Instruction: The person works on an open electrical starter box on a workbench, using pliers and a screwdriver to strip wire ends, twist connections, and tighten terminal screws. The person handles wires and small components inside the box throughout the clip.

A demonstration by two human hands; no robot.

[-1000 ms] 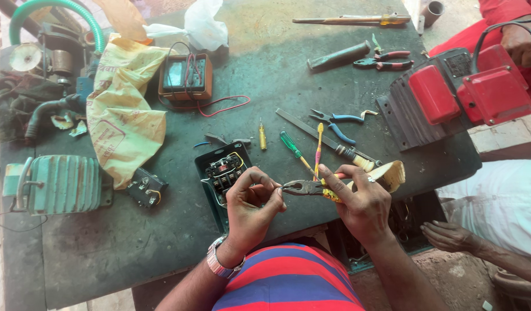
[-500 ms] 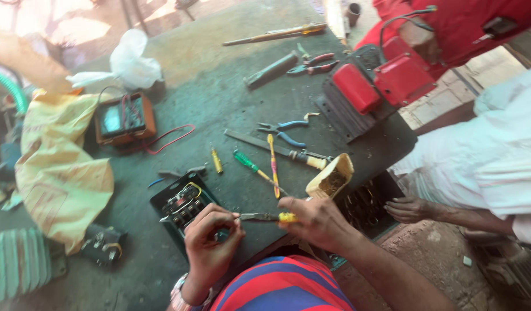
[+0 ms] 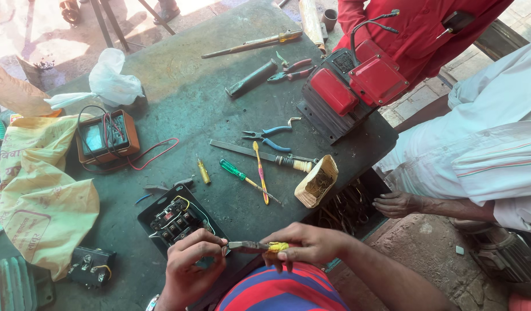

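At the lower centre of the frame, a pair of pliers (image 3: 255,247) with yellow-wrapped handles and dull grey metal jaws was held level by the right hand (image 3: 307,245), whose fingers were closed around the handles. A small part at the plier tip, too small to make out, was pinched by the left hand (image 3: 191,259). Just above lay an open black switch box (image 3: 176,222) with coloured wires.

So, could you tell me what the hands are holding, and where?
The right hand holds pliers by their yellow handles; the left hand pinches something small at the pliers' tip, too small to identify.
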